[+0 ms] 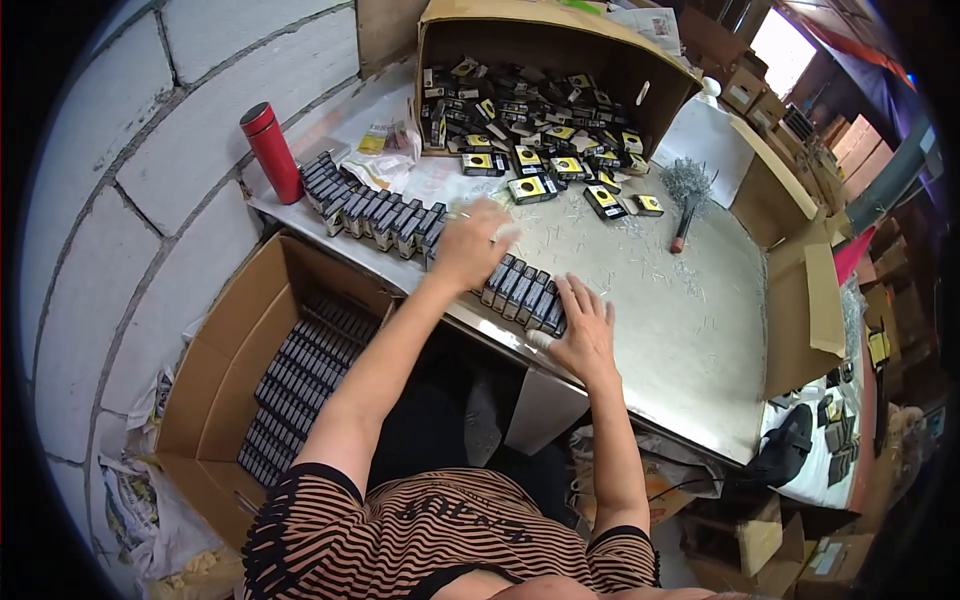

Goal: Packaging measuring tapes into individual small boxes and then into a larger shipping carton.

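A row of small black boxes [380, 215] stands on edge along the near-left rim of the grey table [680, 320]. My left hand [470, 243] lies on top of the row's middle, fingers spread and slightly blurred. At the row's right end, my right hand [583, 330] rests flat against the last few black boxes [520, 290], fingers apart. Neither hand grips anything that I can see. Further back, a tipped cardboard box [560, 50] spills several black-and-yellow small boxes [545, 160] onto the table.
A red bottle [272, 150] stands at the table's left corner. An open carton [230, 340] on the floor at left holds rows of the same black boxes. A heap of metal pins and a red-handled tool [686, 215] lie far right. Cartons crowd the right side.
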Available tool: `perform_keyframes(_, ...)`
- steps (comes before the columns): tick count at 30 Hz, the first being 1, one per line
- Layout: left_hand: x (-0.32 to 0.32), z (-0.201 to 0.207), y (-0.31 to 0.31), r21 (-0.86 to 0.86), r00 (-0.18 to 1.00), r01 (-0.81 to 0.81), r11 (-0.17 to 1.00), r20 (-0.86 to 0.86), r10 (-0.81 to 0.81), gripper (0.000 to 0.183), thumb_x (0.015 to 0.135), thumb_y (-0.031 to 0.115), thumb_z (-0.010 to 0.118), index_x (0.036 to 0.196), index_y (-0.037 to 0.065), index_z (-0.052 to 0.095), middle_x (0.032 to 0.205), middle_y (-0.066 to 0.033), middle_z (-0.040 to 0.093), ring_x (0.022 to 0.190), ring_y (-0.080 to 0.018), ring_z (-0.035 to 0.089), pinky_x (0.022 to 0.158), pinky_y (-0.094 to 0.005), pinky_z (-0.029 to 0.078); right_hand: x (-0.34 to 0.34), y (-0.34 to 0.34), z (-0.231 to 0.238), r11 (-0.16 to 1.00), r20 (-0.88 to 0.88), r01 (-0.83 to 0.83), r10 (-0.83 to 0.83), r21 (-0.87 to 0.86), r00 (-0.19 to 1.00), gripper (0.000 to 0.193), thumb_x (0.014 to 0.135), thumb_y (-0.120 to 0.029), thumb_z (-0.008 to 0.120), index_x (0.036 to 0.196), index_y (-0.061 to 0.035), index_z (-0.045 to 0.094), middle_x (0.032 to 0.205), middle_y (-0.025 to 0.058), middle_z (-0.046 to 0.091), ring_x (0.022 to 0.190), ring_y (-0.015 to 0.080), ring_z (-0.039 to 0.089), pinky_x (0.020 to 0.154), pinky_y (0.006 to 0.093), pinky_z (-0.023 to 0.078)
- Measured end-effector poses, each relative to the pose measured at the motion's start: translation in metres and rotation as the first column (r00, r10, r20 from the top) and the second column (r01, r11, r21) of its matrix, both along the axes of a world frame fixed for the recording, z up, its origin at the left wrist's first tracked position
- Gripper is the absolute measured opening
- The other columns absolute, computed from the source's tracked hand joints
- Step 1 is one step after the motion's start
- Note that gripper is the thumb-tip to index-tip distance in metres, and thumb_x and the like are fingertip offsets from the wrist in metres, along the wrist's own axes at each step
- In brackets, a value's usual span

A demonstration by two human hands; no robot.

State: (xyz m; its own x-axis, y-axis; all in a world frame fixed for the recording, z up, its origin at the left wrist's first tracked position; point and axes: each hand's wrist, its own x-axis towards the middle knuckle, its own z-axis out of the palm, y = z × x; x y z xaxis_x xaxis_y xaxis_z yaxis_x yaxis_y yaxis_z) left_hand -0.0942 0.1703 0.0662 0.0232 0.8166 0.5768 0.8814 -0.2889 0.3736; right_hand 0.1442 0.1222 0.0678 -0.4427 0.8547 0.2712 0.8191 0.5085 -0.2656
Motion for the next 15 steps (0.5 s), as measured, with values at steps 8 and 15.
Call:
perform_keyframes(8,-0.064,-0.017,0.004,-0.139,0.996,-0.071,0.988,-0.054,0.064,0.03,0.088,0.032,0.061,0.096,0.006,0.071,0.108,-0.0122,0.065,0.103,-0.0309,0.058,0.092,-0.0393,0.044,0.04,-0.058,0.007,0.989,-0.133,0.133,-0.124,0.059,0.983,0.084,0.072,-0.038,0.079,0.142,-0.0092,0.041,0.146,0.0121,0.041,0.137,0.0314,0.035,0.111,0.0569,0.023)
perform_keyframes(15,-0.075,-0.004,-0.045,0.17,0.888,-0.346,0.923,0.378,0.263,0.026,0.092,0.023,0.056,0.101,-0.001,0.064,0.095,-0.0169,0.062,0.092,-0.0378,0.057,0.086,-0.0436,0.045,0.087,-0.087,-0.009,0.936,-0.371,0.229,-0.319,-0.267,0.872,0.056,0.088,-0.019,0.067,0.137,-0.003,0.046,0.117,0.0173,0.06,0.101,0.0279,0.06,0.085,0.0364,0.049)
